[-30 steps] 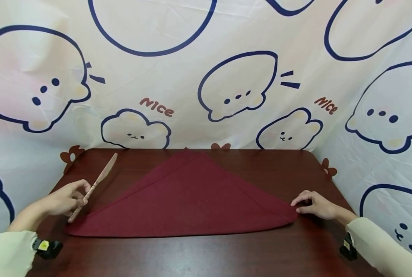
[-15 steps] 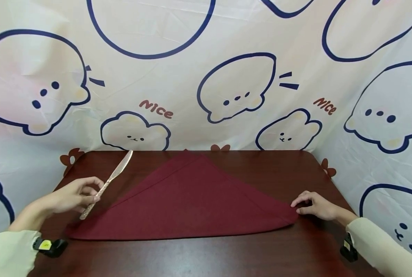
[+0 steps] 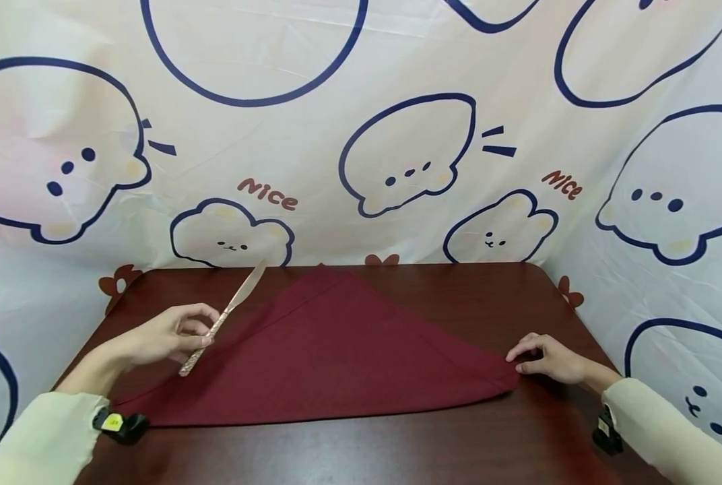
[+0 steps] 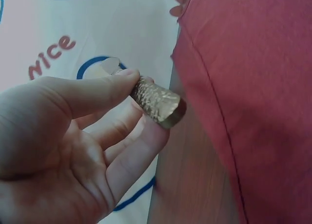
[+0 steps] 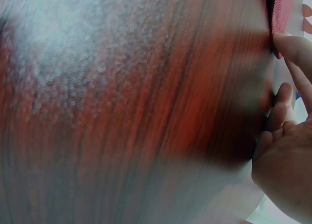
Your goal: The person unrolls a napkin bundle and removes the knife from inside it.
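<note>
A rose-gold table knife [image 3: 224, 316] with a textured handle slants up and away above the left slope of the dark red cloth [image 3: 337, 350], blade end far. My left hand [image 3: 170, 335] pinches its handle between thumb and fingers; the handle's butt [image 4: 161, 104] faces the left wrist view. The cloth lies spread as a wide triangle, its point at the table's far edge. At its right corner my right hand [image 3: 551, 360] brings thumb and forefinger together on the cloth's edge [image 5: 279, 19]. Its remaining fingers are curled beneath, by the table top.
A dark brown wooden table [image 3: 349, 451] with rounded far corners carries the cloth. Pale fabric [image 3: 397, 236] printed with blue-outlined cartoon figures hangs behind it and at both sides. A black camera [image 3: 121, 426] is strapped to the left wrist, another [image 3: 606, 431] to the right.
My left hand has moved rightward with the table knife, from the cloth's left corner to over its left slope. The right hand has stayed at the right corner; the view has shifted slightly.
</note>
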### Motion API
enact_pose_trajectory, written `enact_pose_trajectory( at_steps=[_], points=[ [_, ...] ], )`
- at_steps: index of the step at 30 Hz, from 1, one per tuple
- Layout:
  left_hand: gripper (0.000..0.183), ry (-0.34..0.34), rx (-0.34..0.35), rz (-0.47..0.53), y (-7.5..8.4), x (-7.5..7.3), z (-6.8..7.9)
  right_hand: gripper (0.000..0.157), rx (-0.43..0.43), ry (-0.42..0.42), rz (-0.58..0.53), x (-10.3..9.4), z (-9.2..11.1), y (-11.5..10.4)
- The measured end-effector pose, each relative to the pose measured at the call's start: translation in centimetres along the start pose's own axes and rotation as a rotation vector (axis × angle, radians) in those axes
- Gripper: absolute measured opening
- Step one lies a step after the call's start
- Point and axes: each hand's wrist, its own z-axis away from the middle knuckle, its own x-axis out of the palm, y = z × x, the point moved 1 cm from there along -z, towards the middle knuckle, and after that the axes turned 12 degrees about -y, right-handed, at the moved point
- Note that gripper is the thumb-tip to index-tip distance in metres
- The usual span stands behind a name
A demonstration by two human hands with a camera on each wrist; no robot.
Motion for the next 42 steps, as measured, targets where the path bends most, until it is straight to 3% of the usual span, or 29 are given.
enact_pose_trajectory(
  at_steps=[16, 35, 42],
  points=[
    [0.044, -0.063, 0.02, 0.042, 2.6, 1.9, -5.9, 0.012, 0.007, 0.007, 0.034, 0.0, -0.1, -0.2],
    [0.042, -0.053, 0.004, 0.014, 5.5, 4.1, -13.5, 0.012, 0.019, 0.005, 0.012, -0.1, -0.2, -0.2],
    [0.043, -0.065, 0.018, 0.078, 6.2, 5.2, -15.4, 0.013, 0.021, -0.011, 0.014, -0.2, -0.1, -0.2]
  ],
)
